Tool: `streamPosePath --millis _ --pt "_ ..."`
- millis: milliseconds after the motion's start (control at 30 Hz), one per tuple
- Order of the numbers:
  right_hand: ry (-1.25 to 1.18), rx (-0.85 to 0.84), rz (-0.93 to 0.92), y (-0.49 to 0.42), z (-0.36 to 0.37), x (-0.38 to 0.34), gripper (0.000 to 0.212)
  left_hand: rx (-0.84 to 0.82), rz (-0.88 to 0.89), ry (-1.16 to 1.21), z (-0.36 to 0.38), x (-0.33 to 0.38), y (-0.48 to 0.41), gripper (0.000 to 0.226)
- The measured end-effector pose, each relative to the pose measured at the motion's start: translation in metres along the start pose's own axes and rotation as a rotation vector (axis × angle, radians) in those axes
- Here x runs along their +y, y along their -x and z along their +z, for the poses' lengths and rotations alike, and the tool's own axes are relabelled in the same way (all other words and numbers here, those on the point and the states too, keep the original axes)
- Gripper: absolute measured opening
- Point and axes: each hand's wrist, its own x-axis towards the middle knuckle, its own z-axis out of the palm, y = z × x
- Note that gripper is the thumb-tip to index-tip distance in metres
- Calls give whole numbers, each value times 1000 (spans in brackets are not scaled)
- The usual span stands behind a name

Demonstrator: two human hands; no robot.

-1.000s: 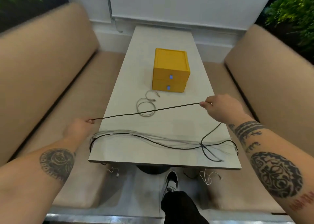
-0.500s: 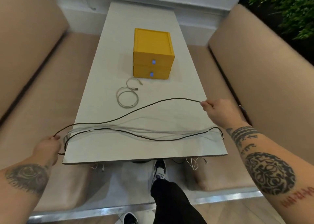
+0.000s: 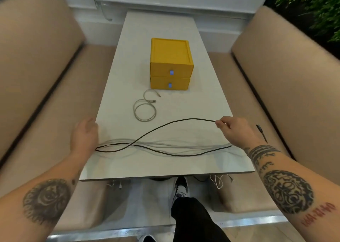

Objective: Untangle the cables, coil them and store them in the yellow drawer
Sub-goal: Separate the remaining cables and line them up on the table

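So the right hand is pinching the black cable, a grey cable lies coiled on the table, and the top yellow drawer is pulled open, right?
Not quite: the top drawer is closed, not pulled out, as the head view shows. The rest holds: the right hand pinches the black cable, and the grey cable lies coiled on the table.

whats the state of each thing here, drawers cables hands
top drawer: shut
bottom drawer: shut
grey cable: loosely coiled on the table
black cable: uncoiled, slack, pinched by the right hand
pale cables: uncoiled, stretched across the table
right hand: pinching the black cable
left hand: blurred, grip unclear
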Motion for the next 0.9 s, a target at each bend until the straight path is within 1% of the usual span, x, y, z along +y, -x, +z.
streamPosePath --millis 33,67,100,133,167,200,233,300,400,467,533,567,600,633,667,700,767,800,833,900 --pt "-5 -4 -1 1 -1 -2 28 -57 172 13 5 21 10 32" --pt "-3 -8 -9 1 -2 -3 27 -164 335 -6 13 41 21 35" --pt "5 -15 -11 1 -4 -3 26 -316 462 -97 21 53 29 43" --pt "5 -25 -20 1 -4 -2 25 -473 545 -216 32 58 32 55" --pt "4 -43 -24 1 -3 1 25 -609 592 -361 43 60 36 61" --pt "10 -58 -31 0 -3 3 26 -707 596 -515 53 56 36 58" --pt "24 -76 -34 -1 -2 5 30 -756 597 -596 61 54 36 49" --pt "57 -107 -54 -3 3 14 37 -745 562 -591 66 50 35 39" --pt "152 -159 -81 -2 14 34 46 -697 514 -509 73 35 33 34" --pt "176 -155 -55 -1 20 50 45 -654 535 -485 77 27 35 32" --pt "237 -157 37 -2 21 65 29 -610 551 -457 80 22 36 31" --pt "276 -164 126 -4 20 75 28 -582 559 -437 81 18 36 30" --pt "318 -164 217 -3 17 84 32 -561 571 -422 81 15 36 29" --pt "335 -145 281 0 15 92 35 -545 582 -416 82 13 35 29" --pt "328 -104 303 4 15 101 33 -530 590 -414 83 11 36 28" --pt "316 -69 302 7 15 107 30 -521 595 -417 84 10 36 28" --pt "292 -65 324 8 20 117 23 -505 601 -420 85 8 35 28" --pt "243 -47 350 5 26 121 19 -501 598 -418 85 8 35 28" --pt "133 -20 389 1 33 126 15 -498 591 -417 85 9 36 27" --pt "-187 49 462 -3 45 131 23 -504 579 -420 84 9 36 32"
